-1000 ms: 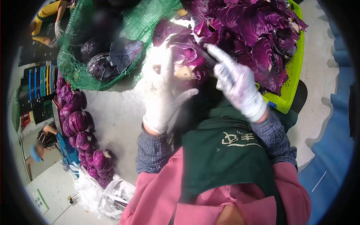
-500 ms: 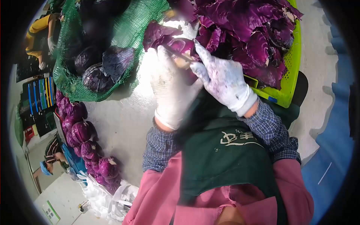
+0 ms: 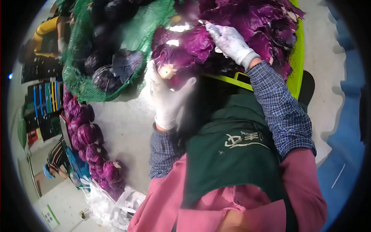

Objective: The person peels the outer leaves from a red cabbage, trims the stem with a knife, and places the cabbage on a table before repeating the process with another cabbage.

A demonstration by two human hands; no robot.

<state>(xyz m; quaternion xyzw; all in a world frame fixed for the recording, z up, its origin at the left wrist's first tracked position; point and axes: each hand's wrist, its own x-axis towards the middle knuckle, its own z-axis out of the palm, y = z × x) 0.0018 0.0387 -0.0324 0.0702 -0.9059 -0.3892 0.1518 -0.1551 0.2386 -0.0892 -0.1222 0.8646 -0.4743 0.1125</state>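
A red cabbage (image 3: 174,58) with its pale cut stem end turned toward me rests against my left hand (image 3: 168,96), which is in a white glove. The fingers are up along the cabbage's left side and the thumb stands apart on the right. My right hand (image 3: 232,43), in a stained white glove, is closed at the edge of a broad purple cabbage leaf (image 3: 199,42) that spreads out from the cabbage. Its curled fingers are partly hidden. Loose purple leaves (image 3: 255,19) fill a yellow-green crate (image 3: 296,73) beyond this hand.
A green mesh bag (image 3: 145,34) with dark cabbages stands at the upper left. Several peeled red cabbages (image 3: 87,133) line the left side of the pale table (image 3: 123,120), near white netting or strips (image 3: 110,205). Two other people are at the far left.
My right hand has moved up and away from the stem, toward the crate, and the leaf is now spread outward. My left hand stays by the cabbage, its thumb further out.
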